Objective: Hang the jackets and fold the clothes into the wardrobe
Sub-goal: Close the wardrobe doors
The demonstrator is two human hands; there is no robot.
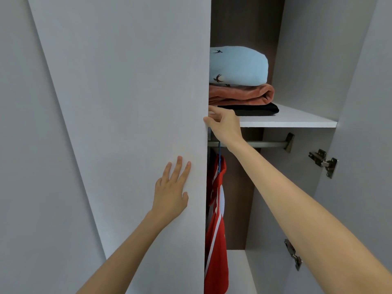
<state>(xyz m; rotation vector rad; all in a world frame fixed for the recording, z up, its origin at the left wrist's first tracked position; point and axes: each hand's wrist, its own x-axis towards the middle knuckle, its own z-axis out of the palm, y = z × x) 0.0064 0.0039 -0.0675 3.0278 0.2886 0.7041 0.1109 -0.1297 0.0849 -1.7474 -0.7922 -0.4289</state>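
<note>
The left hand (171, 192) lies flat on the face of the wardrobe door (131, 102), fingers straight, holding nothing. The right hand (222, 126) pinches that door's free edge, thumb in front and fingers curled behind. Just past the edge, the red jacket (216, 240) hangs from the rail (267, 143). Higher up, the folded clothes (239, 81) sit stacked on the shelf (297, 119). The task looks nearly done, with the door left to swing. To shut it cleanly, the right fingers should leave the edge first, and the jacket must stay clear of it.

Bare slim forearms (297, 187), bare left hand (169, 194) and right hand (223, 126), long slender fingers.
</note>
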